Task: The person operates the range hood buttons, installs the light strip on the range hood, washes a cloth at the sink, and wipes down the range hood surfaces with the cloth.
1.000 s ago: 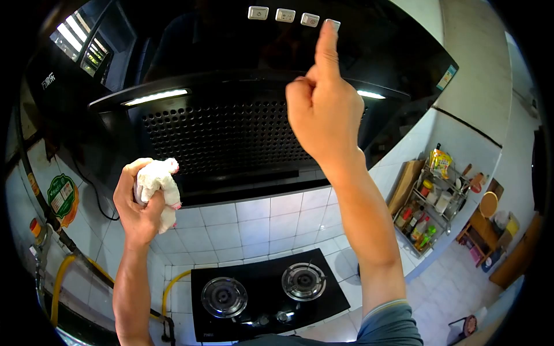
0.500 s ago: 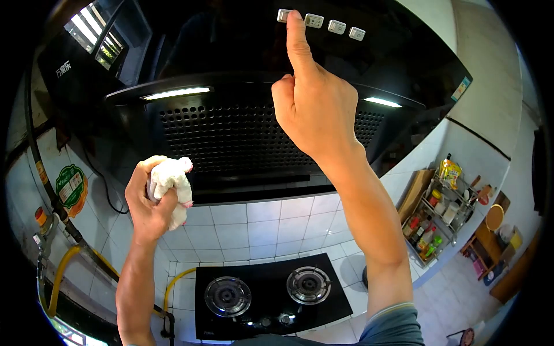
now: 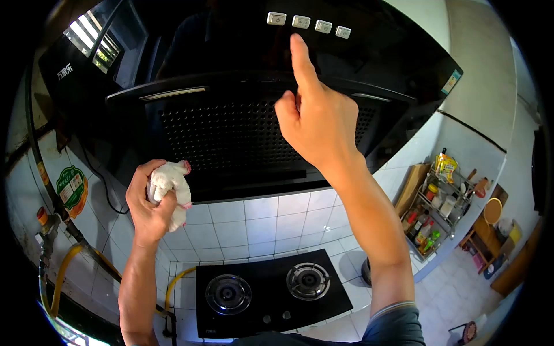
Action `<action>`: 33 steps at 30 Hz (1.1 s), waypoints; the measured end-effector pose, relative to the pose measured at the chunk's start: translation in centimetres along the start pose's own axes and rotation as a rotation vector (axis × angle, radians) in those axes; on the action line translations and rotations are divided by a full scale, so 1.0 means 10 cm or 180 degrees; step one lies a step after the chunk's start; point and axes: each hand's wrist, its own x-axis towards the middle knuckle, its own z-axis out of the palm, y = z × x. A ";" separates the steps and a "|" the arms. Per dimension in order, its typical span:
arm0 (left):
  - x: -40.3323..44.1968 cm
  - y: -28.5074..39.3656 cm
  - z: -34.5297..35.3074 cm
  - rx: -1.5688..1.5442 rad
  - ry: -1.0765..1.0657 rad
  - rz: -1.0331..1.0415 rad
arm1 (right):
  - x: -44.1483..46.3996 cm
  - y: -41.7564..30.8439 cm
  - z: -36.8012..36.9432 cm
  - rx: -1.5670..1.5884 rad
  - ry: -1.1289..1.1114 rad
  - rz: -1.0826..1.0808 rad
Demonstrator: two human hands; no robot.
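A white cloth with pink edges (image 3: 171, 187) is crumpled in my left hand (image 3: 148, 202), held in front of the hood's lower left edge. My right hand (image 3: 320, 112) has its index finger stretched upward and the other fingers curled, with nothing in it. The fingertip is just below the row of silver buttons (image 3: 300, 22) on the black range hood (image 3: 231, 52) and looks apart from them. Both hood lamps (image 3: 173, 93) are dark. Behind my right hand is the hood's perforated panel (image 3: 225, 132).
Below the hood sits a black two-burner gas stove (image 3: 268, 320) against the tiled wall (image 3: 259, 225). A rack of bottles and jars (image 3: 430, 222) stands at the right. Pipes and a yellow hose (image 3: 60, 277) run along the left wall.
The hood lamps have gone from lit to dark. My right index finger moved from the rightmost button to the leftmost one, then down off the buttons. My left hand keeps hold of the cloth.
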 end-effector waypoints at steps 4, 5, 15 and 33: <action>-0.01 0.07 0.02 -0.0045 0.0001 -0.0243 | -0.18 0.23 -0.03 0.0067 0.0142 0.0068; -0.01 0.08 0.02 -0.0044 -0.0004 -0.0237 | -0.19 0.28 -0.06 0.0059 0.0193 0.0123; -0.07 0.14 0.11 0.0120 -0.0116 -0.0152 | -0.03 0.49 -0.17 -0.0120 0.0026 0.0290; -0.19 0.41 0.34 -0.1070 -0.0293 -0.0747 | -0.78 -0.08 -0.16 0.3035 -0.1438 0.1500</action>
